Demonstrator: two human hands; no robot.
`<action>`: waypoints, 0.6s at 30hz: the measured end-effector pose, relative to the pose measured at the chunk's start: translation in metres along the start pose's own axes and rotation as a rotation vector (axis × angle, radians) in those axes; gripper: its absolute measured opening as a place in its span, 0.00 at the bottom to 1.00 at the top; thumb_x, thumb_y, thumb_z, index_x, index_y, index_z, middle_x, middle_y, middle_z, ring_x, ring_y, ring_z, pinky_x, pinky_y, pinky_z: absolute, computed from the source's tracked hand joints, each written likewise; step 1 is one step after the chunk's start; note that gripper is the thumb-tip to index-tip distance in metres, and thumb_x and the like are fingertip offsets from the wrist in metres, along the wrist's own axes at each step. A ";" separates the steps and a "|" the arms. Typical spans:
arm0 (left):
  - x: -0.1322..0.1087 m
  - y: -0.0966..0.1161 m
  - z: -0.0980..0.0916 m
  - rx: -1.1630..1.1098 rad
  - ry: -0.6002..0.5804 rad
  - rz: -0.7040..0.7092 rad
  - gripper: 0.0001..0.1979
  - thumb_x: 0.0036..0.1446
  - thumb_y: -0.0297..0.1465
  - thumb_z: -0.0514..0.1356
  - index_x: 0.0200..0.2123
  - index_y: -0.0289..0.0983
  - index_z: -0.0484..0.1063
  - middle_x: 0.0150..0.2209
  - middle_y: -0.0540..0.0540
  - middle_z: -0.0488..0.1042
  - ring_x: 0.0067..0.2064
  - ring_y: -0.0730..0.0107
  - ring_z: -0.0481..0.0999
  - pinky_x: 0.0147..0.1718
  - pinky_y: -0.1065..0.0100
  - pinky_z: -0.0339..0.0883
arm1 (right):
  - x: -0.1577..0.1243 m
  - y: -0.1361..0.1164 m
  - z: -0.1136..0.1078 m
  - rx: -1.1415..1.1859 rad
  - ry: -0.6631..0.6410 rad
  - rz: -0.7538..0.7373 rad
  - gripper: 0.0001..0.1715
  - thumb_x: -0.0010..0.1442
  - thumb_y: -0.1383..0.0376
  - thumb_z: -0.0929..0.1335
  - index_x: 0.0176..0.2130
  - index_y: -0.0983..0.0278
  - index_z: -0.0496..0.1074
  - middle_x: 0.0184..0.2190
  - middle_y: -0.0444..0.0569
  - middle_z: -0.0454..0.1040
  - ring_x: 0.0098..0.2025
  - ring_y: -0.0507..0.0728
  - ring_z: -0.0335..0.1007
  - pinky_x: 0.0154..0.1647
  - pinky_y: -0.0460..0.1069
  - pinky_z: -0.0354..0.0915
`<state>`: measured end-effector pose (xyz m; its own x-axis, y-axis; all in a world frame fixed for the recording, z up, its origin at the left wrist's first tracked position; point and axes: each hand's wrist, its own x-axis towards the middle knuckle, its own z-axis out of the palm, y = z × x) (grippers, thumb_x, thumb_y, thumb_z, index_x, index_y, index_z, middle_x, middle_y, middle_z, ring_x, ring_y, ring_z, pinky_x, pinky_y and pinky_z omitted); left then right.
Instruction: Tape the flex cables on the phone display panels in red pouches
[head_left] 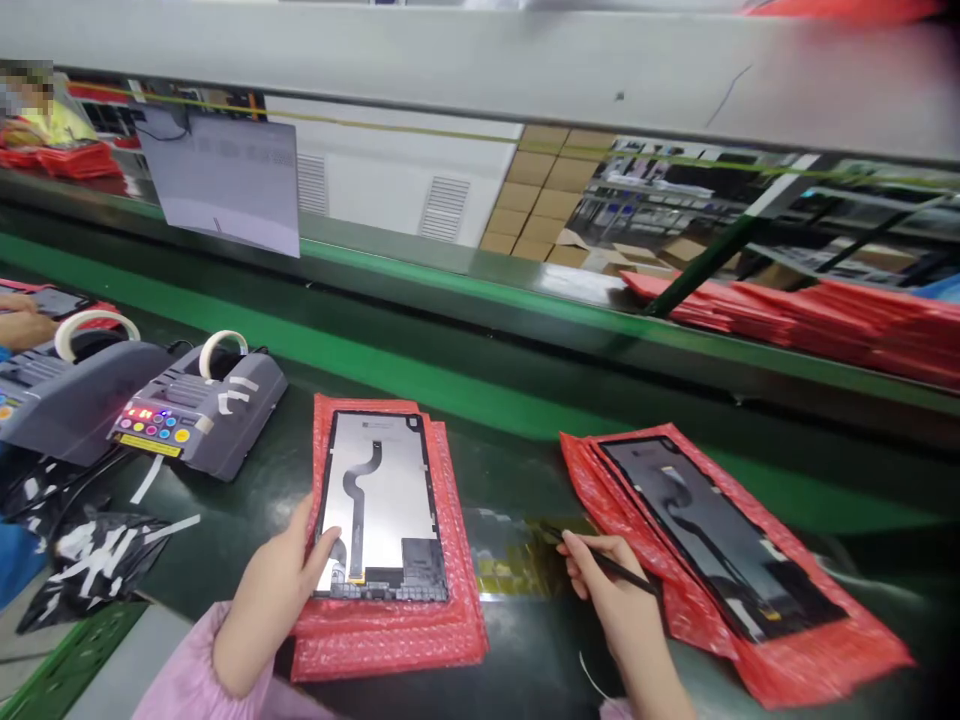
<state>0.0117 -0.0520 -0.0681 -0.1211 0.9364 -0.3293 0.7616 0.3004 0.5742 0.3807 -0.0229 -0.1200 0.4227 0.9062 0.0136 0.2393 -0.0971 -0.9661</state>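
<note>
A tablet screen (401, 510), back side up with a curved black flex cable, lies on red bubble-wrap bags (390, 640) before me. My left hand (281, 570) grips its left edge, thumb on the panel and fingers hidden beneath or behind the bags. Pinched in my right hand (611, 585) are black tweezers (619, 568). Their tips point left, at a clear sheet with small yellow tape pieces (514, 570) on the bench. On the right, a second tablet screen (712, 530) rests at a slant on more red bubble-wrap bags (825, 680).
Grey tape dispensers (217, 415) stand at the left, near a black bag with white tape strips (94, 560). A co-worker's hand (26, 325) shows at the far left edge. Red bags are stacked (825, 320) on the back ledge, under a slanted green post (701, 265).
</note>
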 end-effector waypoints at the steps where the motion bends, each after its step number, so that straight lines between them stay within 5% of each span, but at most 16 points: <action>1: 0.000 -0.001 0.000 -0.028 -0.006 0.009 0.33 0.63 0.44 0.43 0.66 0.32 0.55 0.47 0.33 0.78 0.48 0.42 0.79 0.45 0.55 0.67 | 0.001 -0.001 0.000 -0.014 0.002 0.005 0.32 0.45 0.42 0.77 0.31 0.65 0.68 0.21 0.46 0.71 0.16 0.49 0.59 0.15 0.45 0.57; 11: 0.006 -0.014 0.008 -0.282 -0.009 0.055 0.34 0.61 0.49 0.46 0.61 0.32 0.57 0.49 0.34 0.78 0.50 0.47 0.78 0.49 0.55 0.68 | 0.007 -0.013 0.005 -0.123 -0.029 0.061 0.36 0.41 0.37 0.75 0.26 0.64 0.65 0.19 0.44 0.69 0.12 0.48 0.56 0.11 0.45 0.53; 18: 0.000 -0.016 0.007 -0.403 -0.075 0.107 0.31 0.62 0.49 0.48 0.60 0.34 0.58 0.45 0.39 0.79 0.47 0.52 0.78 0.47 0.58 0.67 | -0.005 -0.016 0.008 0.103 0.045 0.006 0.31 0.45 0.45 0.78 0.24 0.64 0.63 0.19 0.46 0.70 0.18 0.49 0.62 0.15 0.42 0.55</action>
<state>0.0037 -0.0578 -0.0821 0.0027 0.9549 -0.2968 0.4557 0.2630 0.8504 0.3680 -0.0226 -0.1068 0.4630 0.8862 0.0173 0.1468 -0.0574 -0.9875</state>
